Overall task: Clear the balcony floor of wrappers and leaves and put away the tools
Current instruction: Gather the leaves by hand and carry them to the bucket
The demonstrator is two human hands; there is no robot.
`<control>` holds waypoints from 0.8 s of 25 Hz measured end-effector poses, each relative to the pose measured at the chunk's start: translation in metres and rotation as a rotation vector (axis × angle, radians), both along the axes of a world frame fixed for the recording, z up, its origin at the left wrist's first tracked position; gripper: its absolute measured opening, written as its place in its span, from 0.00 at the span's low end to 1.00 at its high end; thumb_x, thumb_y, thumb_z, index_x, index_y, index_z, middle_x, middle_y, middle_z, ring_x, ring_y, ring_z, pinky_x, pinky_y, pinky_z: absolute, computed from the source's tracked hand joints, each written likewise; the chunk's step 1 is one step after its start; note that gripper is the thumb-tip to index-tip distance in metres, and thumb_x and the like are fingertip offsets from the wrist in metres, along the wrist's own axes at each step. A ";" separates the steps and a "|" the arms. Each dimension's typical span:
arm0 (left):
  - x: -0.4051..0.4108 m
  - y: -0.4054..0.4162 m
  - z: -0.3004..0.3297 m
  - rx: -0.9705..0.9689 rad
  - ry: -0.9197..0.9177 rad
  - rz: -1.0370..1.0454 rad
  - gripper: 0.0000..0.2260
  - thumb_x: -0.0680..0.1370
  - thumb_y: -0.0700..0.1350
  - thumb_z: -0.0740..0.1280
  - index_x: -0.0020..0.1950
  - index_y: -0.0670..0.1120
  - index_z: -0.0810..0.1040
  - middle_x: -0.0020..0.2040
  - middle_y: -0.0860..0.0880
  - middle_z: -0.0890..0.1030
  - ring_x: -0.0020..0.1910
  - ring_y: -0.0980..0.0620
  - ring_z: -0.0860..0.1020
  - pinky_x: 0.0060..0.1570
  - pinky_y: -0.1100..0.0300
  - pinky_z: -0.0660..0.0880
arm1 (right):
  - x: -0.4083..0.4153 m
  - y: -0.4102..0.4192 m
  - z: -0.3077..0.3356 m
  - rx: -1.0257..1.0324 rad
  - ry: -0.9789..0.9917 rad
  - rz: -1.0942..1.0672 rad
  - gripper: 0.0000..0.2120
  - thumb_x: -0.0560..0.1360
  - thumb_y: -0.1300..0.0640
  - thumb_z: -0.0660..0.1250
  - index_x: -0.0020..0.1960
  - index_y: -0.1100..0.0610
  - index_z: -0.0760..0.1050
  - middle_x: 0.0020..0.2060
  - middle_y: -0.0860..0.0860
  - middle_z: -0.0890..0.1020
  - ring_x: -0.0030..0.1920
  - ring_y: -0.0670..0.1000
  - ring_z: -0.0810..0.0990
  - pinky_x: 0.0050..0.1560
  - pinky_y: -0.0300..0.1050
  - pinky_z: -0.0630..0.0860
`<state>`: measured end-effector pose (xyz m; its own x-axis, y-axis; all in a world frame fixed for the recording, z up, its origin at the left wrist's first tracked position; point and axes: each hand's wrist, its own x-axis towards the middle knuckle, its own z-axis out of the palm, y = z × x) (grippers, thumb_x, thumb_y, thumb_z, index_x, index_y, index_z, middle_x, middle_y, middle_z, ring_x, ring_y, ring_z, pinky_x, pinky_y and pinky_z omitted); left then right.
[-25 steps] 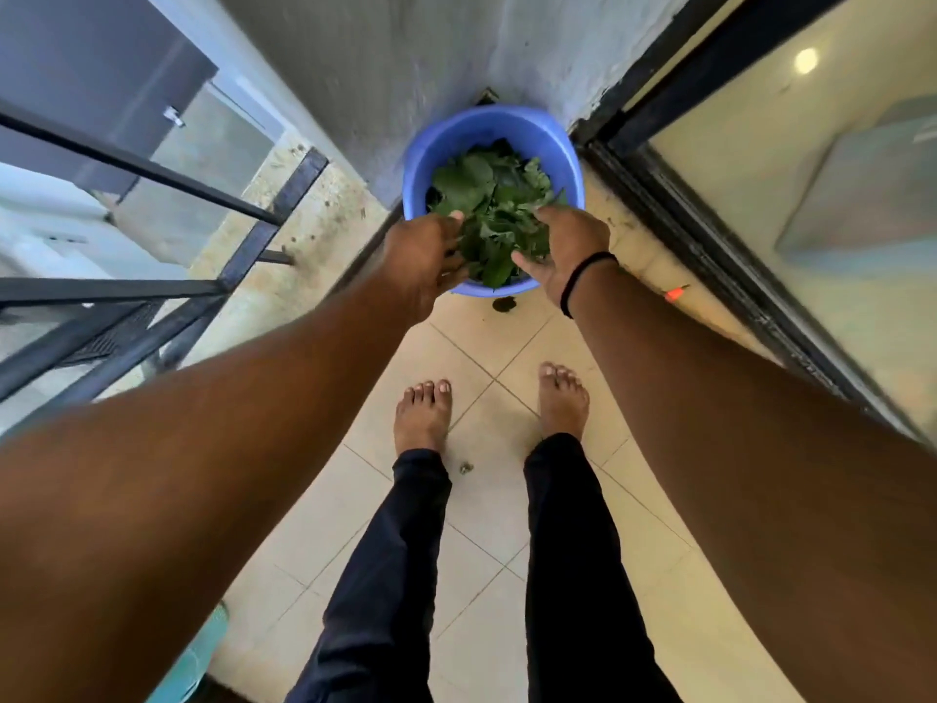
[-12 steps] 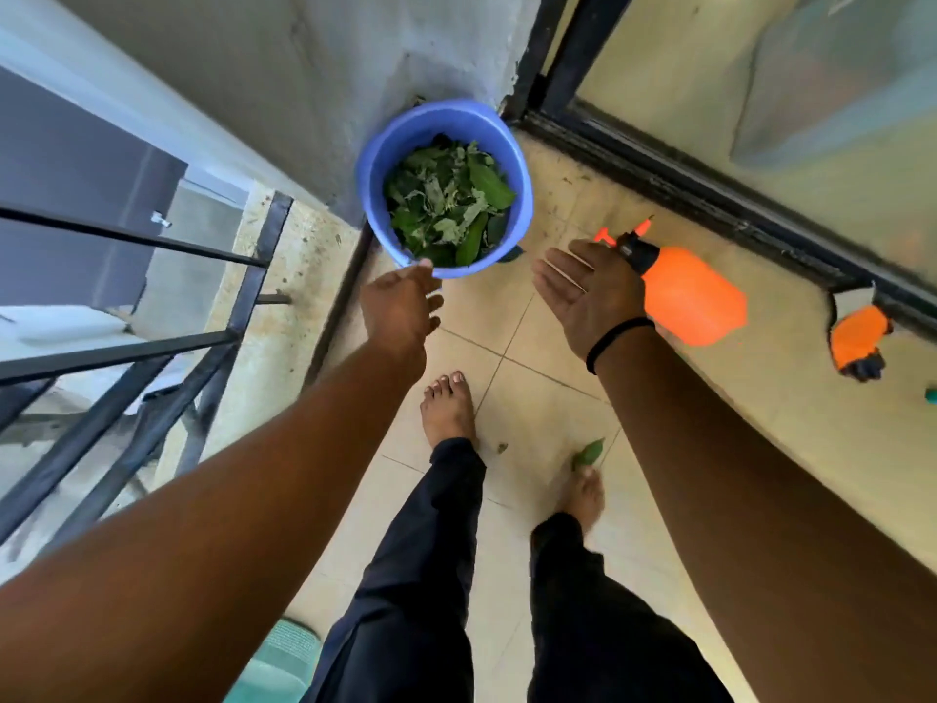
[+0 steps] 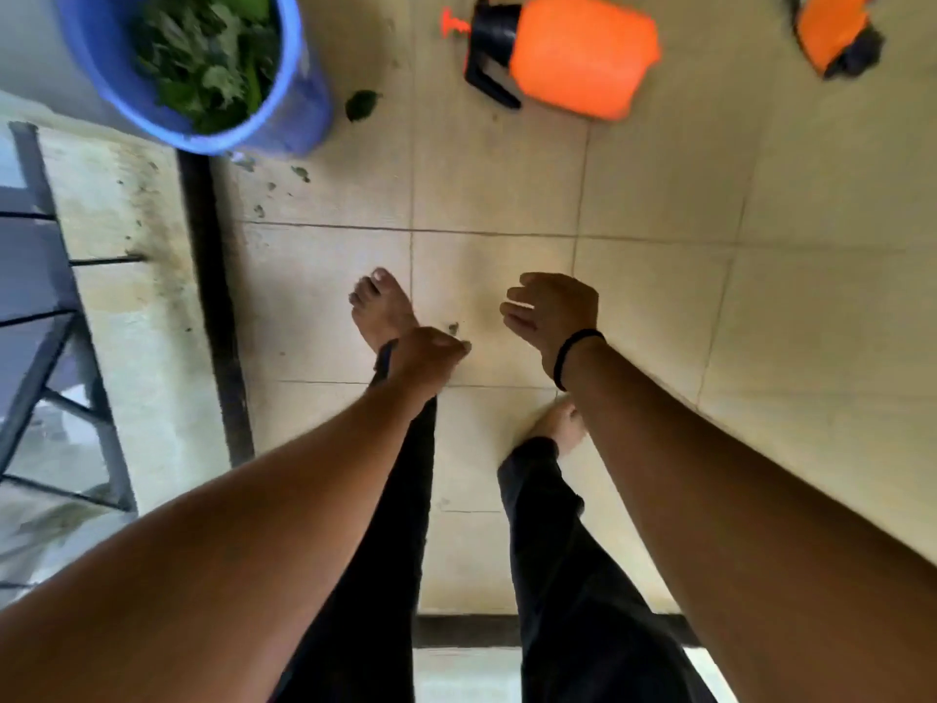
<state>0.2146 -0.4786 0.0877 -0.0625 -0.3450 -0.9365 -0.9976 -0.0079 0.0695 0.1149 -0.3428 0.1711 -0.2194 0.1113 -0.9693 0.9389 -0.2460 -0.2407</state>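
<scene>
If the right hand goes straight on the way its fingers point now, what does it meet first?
The right hand has loosely curled fingers pointing left and down, toward the floor. It would probably meet the bare tile first, near a small leaf scrap beside the left foot. Depth is unclear.

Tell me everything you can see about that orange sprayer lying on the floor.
The orange sprayer is a squat bottle, plastic by the look of it, with a bright orange body and a black head and handle at its left end, tipped by a small orange nozzle. It lies on its side on the beige floor tiles, near the top of the view and right of the blue bucket. Neither hand touches it. It is slightly blurred, so finer detail is unclear.
</scene>
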 end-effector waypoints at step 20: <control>0.003 -0.012 -0.217 -0.026 0.131 -0.150 0.18 0.68 0.57 0.80 0.45 0.45 0.81 0.43 0.47 0.84 0.49 0.42 0.83 0.49 0.50 0.82 | 0.038 0.053 -0.265 0.577 0.016 0.828 0.14 0.77 0.56 0.71 0.62 0.58 0.78 0.58 0.56 0.82 0.58 0.56 0.81 0.55 0.46 0.79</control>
